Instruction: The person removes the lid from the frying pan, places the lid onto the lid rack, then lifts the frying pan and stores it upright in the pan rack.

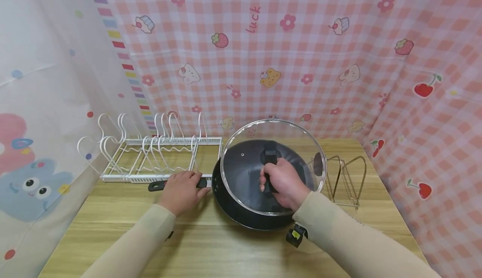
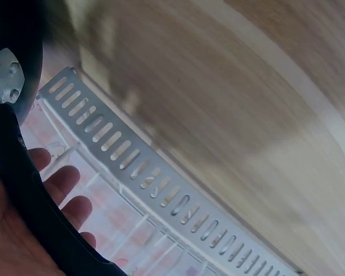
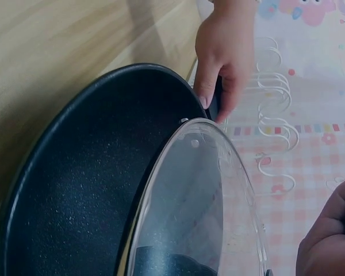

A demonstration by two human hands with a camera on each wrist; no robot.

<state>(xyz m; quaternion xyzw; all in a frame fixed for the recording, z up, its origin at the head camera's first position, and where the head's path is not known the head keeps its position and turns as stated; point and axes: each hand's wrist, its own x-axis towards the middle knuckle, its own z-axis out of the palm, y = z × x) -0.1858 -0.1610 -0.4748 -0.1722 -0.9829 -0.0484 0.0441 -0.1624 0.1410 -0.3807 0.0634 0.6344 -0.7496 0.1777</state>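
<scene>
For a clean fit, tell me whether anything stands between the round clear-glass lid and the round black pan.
Nothing visible stands between the round clear-glass lid and the round black pan. The right hand grips the lid's black handle, above the glass; the left hand holds the pan's black handle, outside the rim.

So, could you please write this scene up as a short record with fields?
left hand: holds the pan handle
right hand: grips the lid handle
pan: black, deep-sided
lid: clear glass, tilted above the pan, not seated
left of pan: white wire rack
right of pan: metal wire stand
surface: wood-grain tabletop
</scene>
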